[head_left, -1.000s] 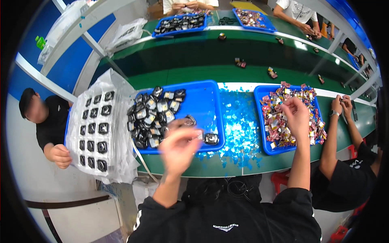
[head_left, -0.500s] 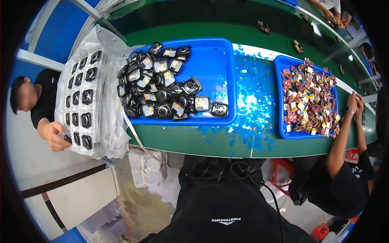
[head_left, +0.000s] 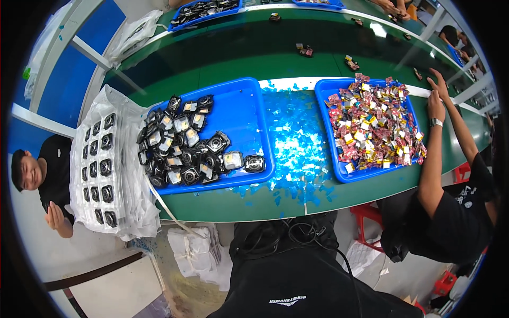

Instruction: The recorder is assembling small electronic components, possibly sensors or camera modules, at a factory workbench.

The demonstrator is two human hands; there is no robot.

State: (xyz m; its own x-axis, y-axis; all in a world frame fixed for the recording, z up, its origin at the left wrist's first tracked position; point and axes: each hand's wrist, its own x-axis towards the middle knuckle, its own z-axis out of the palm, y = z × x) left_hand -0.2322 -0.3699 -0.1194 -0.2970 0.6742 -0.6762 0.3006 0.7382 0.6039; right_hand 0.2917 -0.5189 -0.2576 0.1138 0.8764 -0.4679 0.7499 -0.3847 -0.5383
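Neither of my hands shows; only my dark clothing (head_left: 286, 265) is visible at the lower middle. Closest in front of me is the green bench (head_left: 254, 206). On its left part a blue tray (head_left: 238, 111) holds a heap of black square device housings (head_left: 188, 156), some with pale square pieces inside. A second blue tray (head_left: 339, 175) on the right is heaped with small red, white and yellow parts (head_left: 371, 122). Blue film scraps (head_left: 294, 143) lie scattered between the two trays.
At far left stand stacked clear plastic trays (head_left: 119, 175) of black housings, a person (head_left: 53, 164) beside them. Another person's arms (head_left: 437, 138) rest by the right tray. Beyond lies a green conveyor (head_left: 238, 58) carrying several parts. Red stools (head_left: 366, 222) and wrapped bundles (head_left: 193, 249) stand below.
The whole view has shifted, with the bench now lower and more of the far side visible. The left person's hand has come away from the plastic trays. The right person's hands have moved apart.
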